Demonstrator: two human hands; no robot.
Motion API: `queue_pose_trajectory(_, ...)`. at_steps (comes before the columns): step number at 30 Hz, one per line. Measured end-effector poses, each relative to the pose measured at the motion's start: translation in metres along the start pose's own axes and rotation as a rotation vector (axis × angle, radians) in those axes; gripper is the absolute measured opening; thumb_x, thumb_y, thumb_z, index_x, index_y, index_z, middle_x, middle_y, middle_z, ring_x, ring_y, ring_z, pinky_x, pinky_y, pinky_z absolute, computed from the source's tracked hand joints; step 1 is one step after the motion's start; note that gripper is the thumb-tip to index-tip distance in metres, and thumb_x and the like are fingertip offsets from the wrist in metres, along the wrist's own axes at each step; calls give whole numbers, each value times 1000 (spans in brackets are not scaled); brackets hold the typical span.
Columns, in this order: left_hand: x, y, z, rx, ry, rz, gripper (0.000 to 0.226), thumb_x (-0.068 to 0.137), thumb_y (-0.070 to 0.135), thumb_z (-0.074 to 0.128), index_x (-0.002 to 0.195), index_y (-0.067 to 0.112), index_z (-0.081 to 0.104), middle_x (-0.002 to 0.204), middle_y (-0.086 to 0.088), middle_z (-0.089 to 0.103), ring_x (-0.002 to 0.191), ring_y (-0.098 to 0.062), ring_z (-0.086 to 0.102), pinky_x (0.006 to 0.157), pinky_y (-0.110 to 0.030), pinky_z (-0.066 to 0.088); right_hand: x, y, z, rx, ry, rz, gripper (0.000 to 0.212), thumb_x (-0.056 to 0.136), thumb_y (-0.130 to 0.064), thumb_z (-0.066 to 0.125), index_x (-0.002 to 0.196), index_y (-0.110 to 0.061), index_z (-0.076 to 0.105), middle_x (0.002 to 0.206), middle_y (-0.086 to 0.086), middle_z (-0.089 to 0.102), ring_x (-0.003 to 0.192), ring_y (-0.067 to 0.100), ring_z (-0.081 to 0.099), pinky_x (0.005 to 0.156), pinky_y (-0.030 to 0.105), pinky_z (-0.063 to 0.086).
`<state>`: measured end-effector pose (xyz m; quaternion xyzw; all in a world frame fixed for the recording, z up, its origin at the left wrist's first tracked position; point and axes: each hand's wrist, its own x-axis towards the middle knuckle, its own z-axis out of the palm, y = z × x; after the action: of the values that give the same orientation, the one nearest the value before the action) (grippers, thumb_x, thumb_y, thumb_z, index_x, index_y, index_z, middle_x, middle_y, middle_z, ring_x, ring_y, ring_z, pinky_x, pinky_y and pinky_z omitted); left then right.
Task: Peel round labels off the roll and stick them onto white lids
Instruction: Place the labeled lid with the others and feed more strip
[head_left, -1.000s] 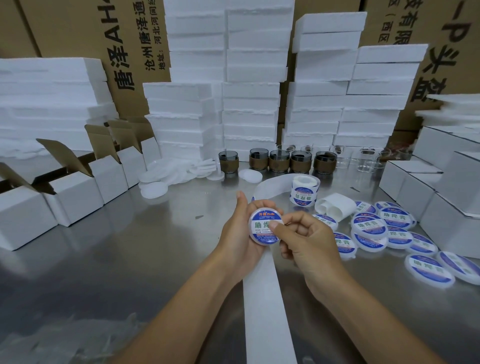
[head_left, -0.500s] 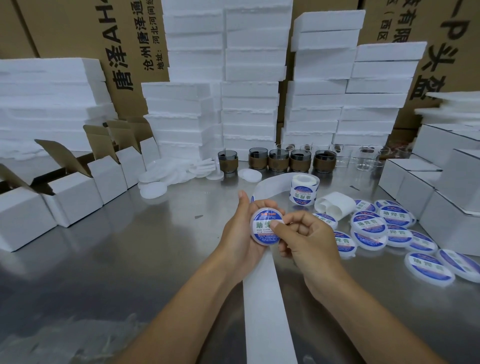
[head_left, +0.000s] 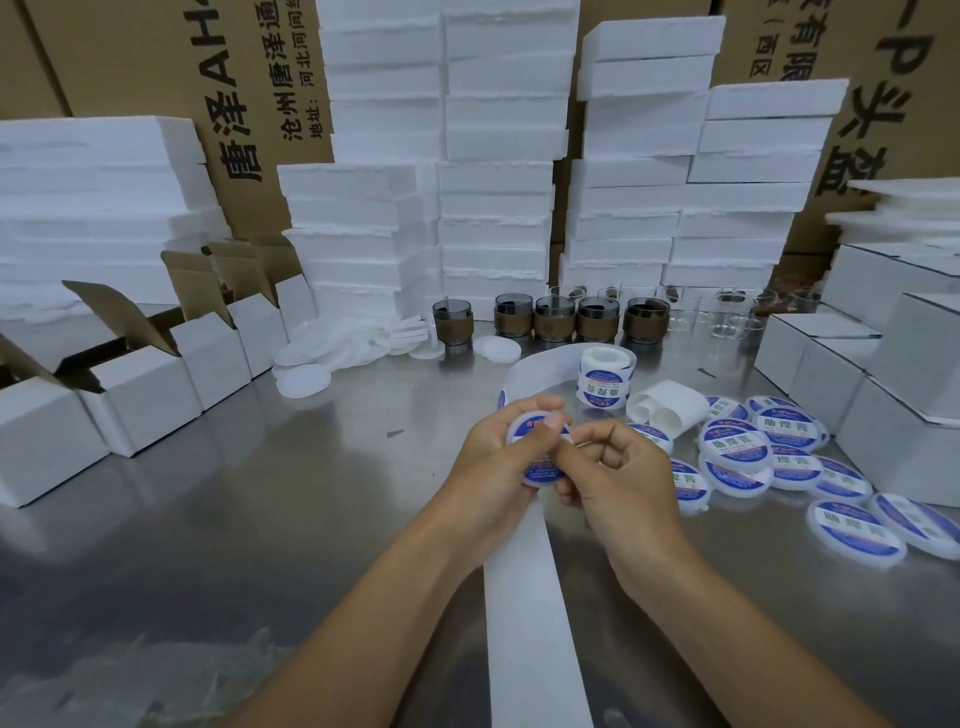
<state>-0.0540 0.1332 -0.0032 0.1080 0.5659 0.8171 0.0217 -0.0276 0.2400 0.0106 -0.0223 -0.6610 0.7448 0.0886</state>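
My left hand (head_left: 488, 457) grips a white lid (head_left: 535, 470) with a round blue and white label on it, upright above the table's middle. My right hand (head_left: 618, 473) is curled beside it, and its thumb presses across the label's face, hiding most of it. The label roll (head_left: 602, 382) stands behind the hands. Its bare white backing strip (head_left: 535, 623) loops past the hands and runs toward me. Several labelled lids (head_left: 737, 447) lie in a heap on the right. Plain white lids (head_left: 332, 353) lie in a pile at the back left.
Open white cartons (head_left: 140, 395) line the left side, closed ones (head_left: 893, 405) the right. Brown-banded glass jars (head_left: 556, 317) and clear jars (head_left: 727, 312) stand at the back before stacked foam blocks (head_left: 493, 208). A curled scrap of backing paper (head_left: 665, 408) lies beside the roll.
My right thumb has slid up and across the label on the lid, covering its face. My left hand has stayed in place holding the lid.
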Motion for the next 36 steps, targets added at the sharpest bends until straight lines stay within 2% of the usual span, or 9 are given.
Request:
queue_pose_trajectory(3, -2, -1, 1, 62, 27, 31, 20, 92, 7, 52, 94, 19, 68, 87, 2, 67, 86, -20, 62, 69, -25, 50, 2, 3, -1, -51, 12, -30, 10, 79, -11, 70, 82, -8, 61, 55, 1, 62, 42, 4, 54, 45, 15, 48)
queue_pose_trajectory(8, -4, 1, 4, 122, 56, 51, 22, 95, 11, 50, 96, 22, 69, 95, 0, 67, 94, -19, 64, 81, -28, 52, 4, 10, -3, -310, 53, -233, 14, 81, -26, 67, 74, -22, 55, 62, -4, 60, 51, 1, 55, 48, 10, 41)
queue_pose_trajectory(14, -8, 1, 7, 84, -50, 41, 24, 97, 13, 45, 97, 16, 69, 83, 1, 74, 82, -10, 70, 70, -17, 52, 4, 13, -6, -571, 56, -461, 19, 84, -34, 54, 73, -26, 42, 61, -7, 52, 62, 0, 52, 54, 11, 40)
queue_pose_trajectory(17, -7, 3, 4, 50, -57, 32, 23, 96, 15, 45, 98, 15, 69, 80, 3, 73, 78, -8, 69, 68, -17, 53, 5, 14, -8, -693, 29, -476, 24, 87, -43, 48, 76, -29, 32, 57, -7, 47, 53, 3, 51, 48, 16, 37)
queue_pose_trajectory(20, -5, 4, 0, 3, -44, 32, 21, 89, 22, 52, 97, 16, 71, 83, 1, 72, 81, -10, 69, 71, -19, 53, 7, 14, -9, -627, 5, -369, 30, 85, -47, 53, 73, -27, 35, 54, -6, 47, 48, 1, 48, 46, 16, 35)
queue_pose_trajectory(22, -5, 4, -2, -37, -39, 15, 23, 79, 27, 57, 92, 17, 74, 90, -1, 73, 85, -12, 69, 73, -21, 54, 8, 11, -10, -448, -44, -214, 33, 83, -46, 59, 72, -19, 44, 57, -3, 53, 45, 2, 47, 45, 14, 36)
queue_pose_trajectory(26, -5, 6, -3, -80, -68, -34, 24, 78, 25, 57, 92, 17, 76, 99, -6, 73, 91, -17, 70, 72, -23, 54, 11, 3, -13, -172, -102, -35, 21, 83, -35, 64, 82, -15, 61, 59, -5, 64, 45, 0, 53, 41, 11, 39)
queue_pose_trajectory(31, -5, 4, -2, -46, -97, -52, 27, 81, 27, 56, 100, 18, 73, 105, -9, 72, 97, -21, 69, 75, -25, 55, 9, 2, -13, -253, -185, -181, 12, 87, -32, 58, 77, -30, 65, 66, -16, 68, 48, -1, 56, 45, 8, 41)
queue_pose_trajectory(36, -4, -2, -2, 221, 15, 22, 32, 77, 41, 58, 97, 19, 70, 96, -6, 73, 89, -18, 70, 78, -27, 55, 10, 4, -12, -178, -66, -226, 13, 89, -25, 58, 79, -23, 66, 58, -10, 65, 44, -2, 52, 44, 11, 41)
